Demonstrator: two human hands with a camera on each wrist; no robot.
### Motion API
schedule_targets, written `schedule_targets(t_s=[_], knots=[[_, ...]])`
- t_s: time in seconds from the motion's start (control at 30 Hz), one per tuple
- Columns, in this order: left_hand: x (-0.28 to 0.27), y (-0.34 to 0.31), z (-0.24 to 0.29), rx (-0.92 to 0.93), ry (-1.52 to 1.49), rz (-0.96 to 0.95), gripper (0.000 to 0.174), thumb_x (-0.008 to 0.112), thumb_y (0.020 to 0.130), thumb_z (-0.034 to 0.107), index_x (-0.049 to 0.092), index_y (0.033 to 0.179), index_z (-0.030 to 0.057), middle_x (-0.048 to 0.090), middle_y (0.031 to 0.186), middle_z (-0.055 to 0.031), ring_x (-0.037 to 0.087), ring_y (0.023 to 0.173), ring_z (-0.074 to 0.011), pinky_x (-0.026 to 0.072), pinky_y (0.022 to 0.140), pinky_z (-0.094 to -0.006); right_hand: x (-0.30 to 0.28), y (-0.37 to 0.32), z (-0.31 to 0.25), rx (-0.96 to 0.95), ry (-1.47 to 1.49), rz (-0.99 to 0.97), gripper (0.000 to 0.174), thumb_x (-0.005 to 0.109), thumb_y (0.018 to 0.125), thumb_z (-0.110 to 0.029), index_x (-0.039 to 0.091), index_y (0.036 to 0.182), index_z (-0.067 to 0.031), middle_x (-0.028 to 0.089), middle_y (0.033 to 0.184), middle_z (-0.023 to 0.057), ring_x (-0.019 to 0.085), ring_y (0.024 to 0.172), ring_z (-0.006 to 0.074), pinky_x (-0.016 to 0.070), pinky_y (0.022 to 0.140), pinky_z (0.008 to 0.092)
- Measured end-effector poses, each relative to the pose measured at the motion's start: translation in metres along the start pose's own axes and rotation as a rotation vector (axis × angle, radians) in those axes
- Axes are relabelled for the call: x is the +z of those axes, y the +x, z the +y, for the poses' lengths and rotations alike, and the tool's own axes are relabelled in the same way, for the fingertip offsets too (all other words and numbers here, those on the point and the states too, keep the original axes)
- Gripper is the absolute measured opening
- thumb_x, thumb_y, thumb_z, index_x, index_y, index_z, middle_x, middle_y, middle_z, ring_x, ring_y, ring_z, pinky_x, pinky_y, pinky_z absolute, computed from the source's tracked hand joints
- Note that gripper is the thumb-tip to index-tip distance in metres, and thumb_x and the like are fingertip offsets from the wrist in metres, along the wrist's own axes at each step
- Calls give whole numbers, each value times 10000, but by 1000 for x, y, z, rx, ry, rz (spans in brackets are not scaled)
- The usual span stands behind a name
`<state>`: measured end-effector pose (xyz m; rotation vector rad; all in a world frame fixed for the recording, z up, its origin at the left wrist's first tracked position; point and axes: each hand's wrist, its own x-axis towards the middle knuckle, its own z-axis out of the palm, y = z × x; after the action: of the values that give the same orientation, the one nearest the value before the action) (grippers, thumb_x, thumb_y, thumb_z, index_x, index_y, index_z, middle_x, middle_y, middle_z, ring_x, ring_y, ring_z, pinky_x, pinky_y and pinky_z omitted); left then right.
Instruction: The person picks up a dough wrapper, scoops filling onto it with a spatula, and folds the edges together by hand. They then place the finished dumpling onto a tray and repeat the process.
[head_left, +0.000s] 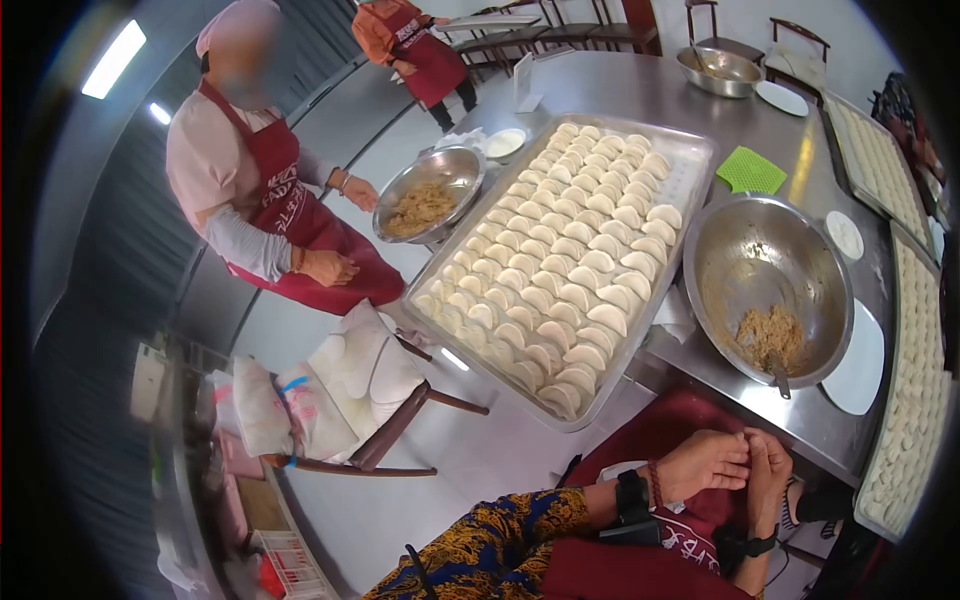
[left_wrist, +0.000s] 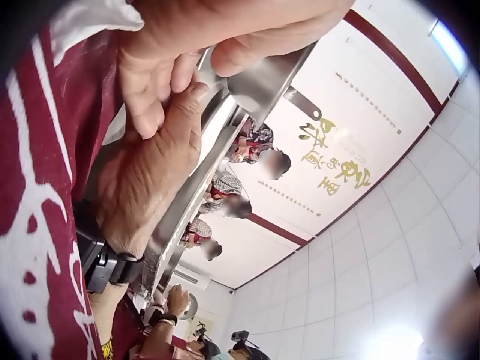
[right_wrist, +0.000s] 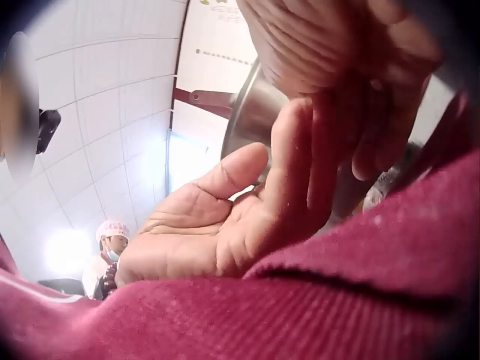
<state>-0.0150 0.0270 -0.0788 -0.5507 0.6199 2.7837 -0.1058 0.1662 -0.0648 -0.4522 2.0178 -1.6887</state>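
Observation:
Both hands meet above the lap, in front of a red apron (head_left: 650, 425). My left hand (head_left: 705, 466), with a beaded bracelet at its wrist, has its fingers against the right hand (head_left: 766, 475). Viewed from the right wrist, the left hand (right_wrist: 217, 232) has extended fingers and its thumb apart, while the right hand (right_wrist: 322, 45) overlaps its fingertips. No object shows between them. Nearest stands a large steel bowl (head_left: 730, 235) with minced filling (head_left: 768, 335) and a spoon (head_left: 779, 372). Left of it lies a metal tray (head_left: 690, 165) with rows of dumplings (head_left: 560, 245).
A person (head_left: 270, 170) in a red apron stands across the tray beside another filling bowl (head_left: 455, 165). Further trays of dumplings (head_left: 905, 400) line the right side. A white plate (head_left: 858, 365) and green mat (head_left: 750, 170) lie near the bowl; a chair (head_left: 400, 425) stands left.

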Motion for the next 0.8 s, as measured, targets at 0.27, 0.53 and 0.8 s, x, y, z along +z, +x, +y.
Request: schedule_targets(t_s=[0.27,0.53,0.8], knots=[[3,-3,30,166,77,-72,351,630,959,230,597,1231,11,666,1103,-70,650,1010,-170,526,934,-330,12,16,29,162,571,-87,246,515,1029,-215,651,1101,-23,669,1046,57,629,939,130,503,808,257],[60,1,0,109,84,-279,375,618,923,378,602,1059,29,659,987,-82,673,868,-168,552,757,-280,61,13,-28,411,510,-259,331,563,1005,-352,595,1165,-64,684,1057,89,669,934,223,567,798,361],[45,4,-11,71,165,-361,288,436,1023,268,516,1140,17,563,1119,-119,569,1066,-218,487,900,-323,77,13,37,503,781,-317,284,587,985,-367,669,1071,-109,718,1034,114,701,870,273,576,762,416]])
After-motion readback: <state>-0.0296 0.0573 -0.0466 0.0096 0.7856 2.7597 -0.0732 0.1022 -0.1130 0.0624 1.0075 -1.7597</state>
